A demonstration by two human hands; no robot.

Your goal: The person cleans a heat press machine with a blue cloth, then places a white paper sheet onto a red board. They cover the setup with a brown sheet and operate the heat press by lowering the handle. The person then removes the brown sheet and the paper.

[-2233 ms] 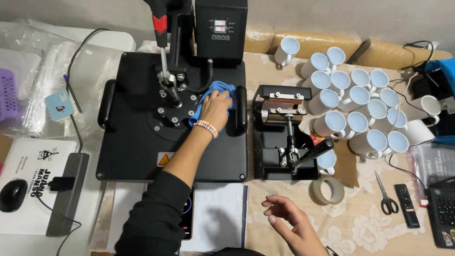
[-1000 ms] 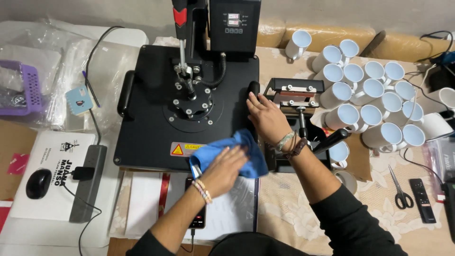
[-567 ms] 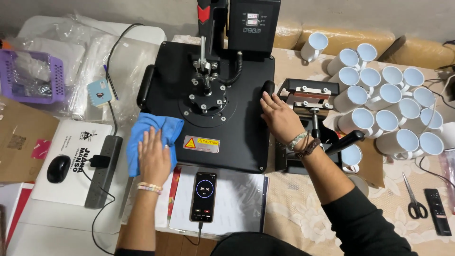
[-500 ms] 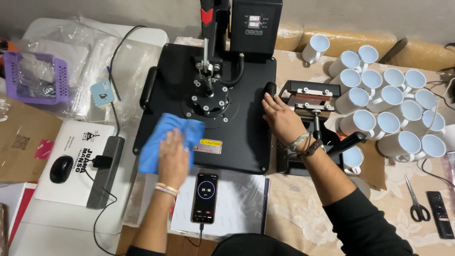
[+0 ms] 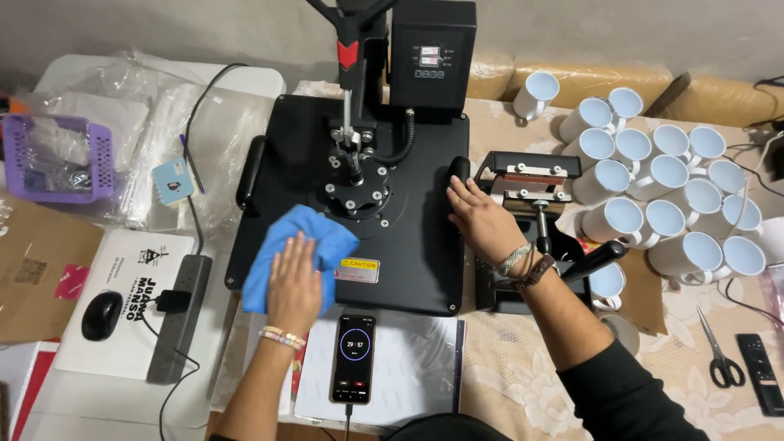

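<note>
On the front left part of the black heat press (image 5: pixel 425 245), the left hand (image 5: pixel 294 282) lies flat with fingers spread, palm pressing a blue cloth (image 5: pixel 282 249) onto the plate; nothing is pinched. At the press's right edge the right hand (image 5: pixel 482 220) rests open, fingers slightly apart, beside the mug press (image 5: pixel 527 184). Near the left wrist, a phone (image 5: pixel 355 359) lies on papers.
</note>
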